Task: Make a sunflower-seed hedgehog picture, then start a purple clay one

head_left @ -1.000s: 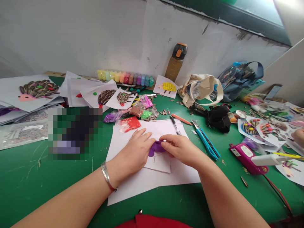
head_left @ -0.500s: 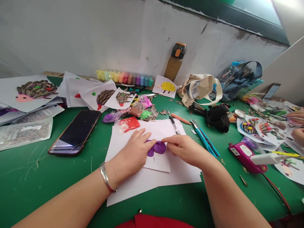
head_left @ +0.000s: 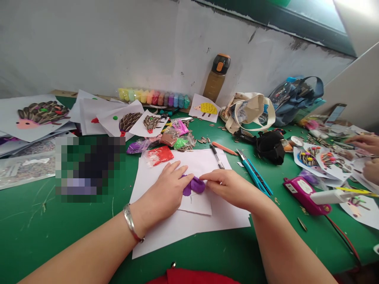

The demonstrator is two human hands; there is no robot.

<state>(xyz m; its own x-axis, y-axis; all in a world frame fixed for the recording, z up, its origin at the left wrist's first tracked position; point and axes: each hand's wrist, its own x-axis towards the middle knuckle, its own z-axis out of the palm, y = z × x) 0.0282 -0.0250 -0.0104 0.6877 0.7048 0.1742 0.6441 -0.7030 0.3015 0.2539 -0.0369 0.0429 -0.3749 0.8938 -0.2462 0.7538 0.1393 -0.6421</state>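
A flattened piece of purple modelling clay [head_left: 197, 185] lies on a small white card [head_left: 199, 207] with faint pencil lines, on top of larger white sheets [head_left: 160, 236]. My left hand [head_left: 169, 189] rests flat, fingers spread, and its thumb presses on the clay's left part. At the clay's right edge, my right hand [head_left: 226, 187] has thumb and forefinger closed on the rim, which curls upward. Just beyond my left fingers sits a bag of red clay [head_left: 160, 156]. A pen [head_left: 217, 156] lies above my right hand.
Blue cutters [head_left: 254, 173] and an orange tool [head_left: 225, 148] lie to the right. A magenta glue-gun-like device [head_left: 304, 196] stands farther right, near another person's hands [head_left: 367, 144]. Seed hedgehog pictures [head_left: 41, 114] pile at left; a bottle [head_left: 217, 77] leans on the wall.
The right rim of the purple clay has been lifted and folded inward by my right hand. My left hand stays in place. The view has shifted slightly.
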